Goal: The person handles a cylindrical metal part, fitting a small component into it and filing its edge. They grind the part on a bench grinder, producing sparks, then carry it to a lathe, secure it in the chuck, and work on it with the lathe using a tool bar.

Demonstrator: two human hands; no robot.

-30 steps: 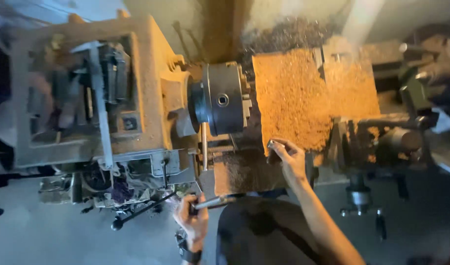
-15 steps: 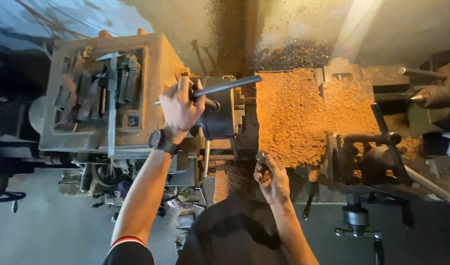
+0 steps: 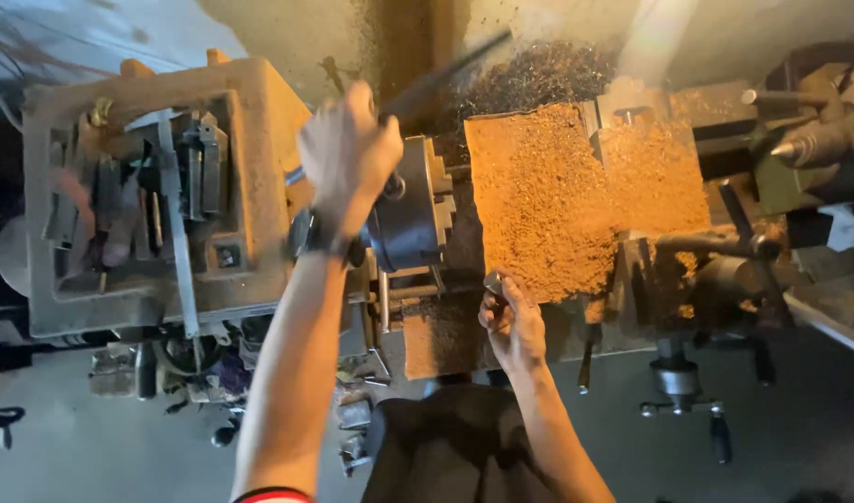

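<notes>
The left hand is clenched around the handle of a long dark chuck key, raised above the lathe chuck; the key is motion-blurred. The right hand grips a small metal cylinder at the near edge of the chip-covered lathe bed, just right of the chuck.

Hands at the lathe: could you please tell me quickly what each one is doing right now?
Left hand: closed around a dark bar above the chuck.
Right hand: closed on a small metal piece.
</notes>
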